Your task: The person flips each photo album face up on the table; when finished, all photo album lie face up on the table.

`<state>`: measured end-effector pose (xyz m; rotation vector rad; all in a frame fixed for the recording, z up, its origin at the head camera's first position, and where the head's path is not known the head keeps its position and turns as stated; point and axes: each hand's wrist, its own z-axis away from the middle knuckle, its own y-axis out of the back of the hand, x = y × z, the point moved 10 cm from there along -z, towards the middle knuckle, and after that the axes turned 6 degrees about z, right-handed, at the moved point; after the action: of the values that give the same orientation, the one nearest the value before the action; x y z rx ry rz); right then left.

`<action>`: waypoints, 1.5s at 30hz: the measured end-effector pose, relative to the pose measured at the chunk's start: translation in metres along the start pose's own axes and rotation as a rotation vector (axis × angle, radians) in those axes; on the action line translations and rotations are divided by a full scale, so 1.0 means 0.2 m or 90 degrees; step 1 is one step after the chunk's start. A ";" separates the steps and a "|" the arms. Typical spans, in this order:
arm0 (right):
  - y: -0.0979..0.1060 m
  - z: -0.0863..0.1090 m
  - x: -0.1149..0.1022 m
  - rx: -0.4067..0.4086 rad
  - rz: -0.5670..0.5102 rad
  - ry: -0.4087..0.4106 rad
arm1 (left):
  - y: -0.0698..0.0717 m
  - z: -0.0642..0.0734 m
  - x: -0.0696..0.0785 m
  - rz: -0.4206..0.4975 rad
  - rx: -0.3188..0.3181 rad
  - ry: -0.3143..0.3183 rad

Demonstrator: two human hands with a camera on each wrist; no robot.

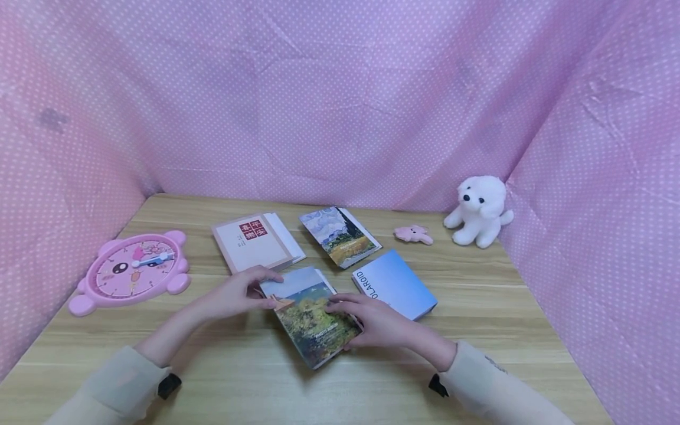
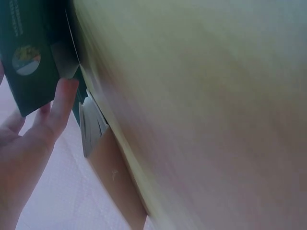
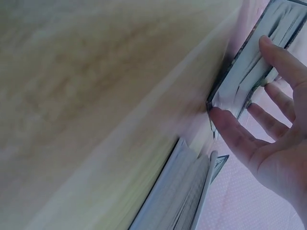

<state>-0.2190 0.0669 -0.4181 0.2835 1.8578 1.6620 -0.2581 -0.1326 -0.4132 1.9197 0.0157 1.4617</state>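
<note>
A photo album point(image 1: 308, 324) with a painted landscape cover lies between both hands near the middle of the table. My left hand point(image 1: 239, 298) grips its left side, fingers and thumb at the green spine point(image 2: 29, 62) in the left wrist view. On the opposite side my right hand point(image 1: 379, 321) holds the album, fingers over the cover and thumb by the page edges; these white page edges point(image 3: 249, 62) show in the right wrist view. Beside the right hand lies a blue and white Polaroid album point(image 1: 398, 283).
Behind are a cream album point(image 1: 255, 242) with red characters and another painting-covered album point(image 1: 337, 236). A pink toy clock point(image 1: 133, 268) lies at left. Toward the back right are a small pink toy point(image 1: 412, 234) and a white plush dog point(image 1: 478, 212). Pink dotted cloth point(image 1: 340, 106) surrounds the table.
</note>
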 end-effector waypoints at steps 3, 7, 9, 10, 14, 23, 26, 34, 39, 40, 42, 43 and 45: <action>0.00 -0.01 -0.01 0.001 0.028 0.006 | -0.01 0.01 0.00 -0.027 -0.019 -0.014; -0.01 -0.04 -0.02 0.001 0.055 0.007 | -0.01 0.02 0.00 -0.043 -0.037 -0.020; -0.02 -0.05 -0.02 0.001 0.067 0.005 | -0.01 0.02 0.00 -0.049 -0.044 -0.019; -0.02 -0.05 -0.02 0.001 0.071 0.003 | -0.01 0.02 0.00 -0.055 -0.047 -0.017; -0.03 -0.07 -0.03 0.001 0.080 -0.002 | -0.02 0.02 -0.01 -0.083 -0.055 -0.012; -0.06 -0.09 -0.05 -0.015 0.054 -0.018 | -0.03 0.02 -0.03 -0.140 -0.070 0.002; -0.07 -0.09 -0.06 -0.012 0.045 -0.011 | -0.03 0.03 -0.04 -0.164 -0.082 0.015; -0.09 -0.10 -0.09 -0.003 0.063 0.018 | -0.04 0.04 -0.03 -0.162 -0.104 0.021; -0.09 -0.09 -0.09 -0.029 0.034 0.028 | -0.06 0.05 -0.04 -0.166 -0.120 0.035; -0.09 -0.09 -0.09 -0.034 0.031 0.030 | -0.06 0.05 -0.04 -0.168 -0.121 0.036; -0.09 -0.08 -0.09 -0.045 0.019 0.028 | -0.06 0.04 -0.03 -0.173 -0.121 0.035; -0.09 -0.08 -0.08 -0.050 0.012 0.025 | -0.06 0.04 -0.03 -0.178 -0.121 0.032; -0.08 -0.07 -0.07 -0.057 -0.007 0.017 | -0.05 0.03 -0.01 -0.186 -0.121 0.027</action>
<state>-0.2122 0.0439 -0.4291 0.2137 1.7955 1.7441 -0.2497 -0.1283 -0.4216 1.6545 0.1642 1.2599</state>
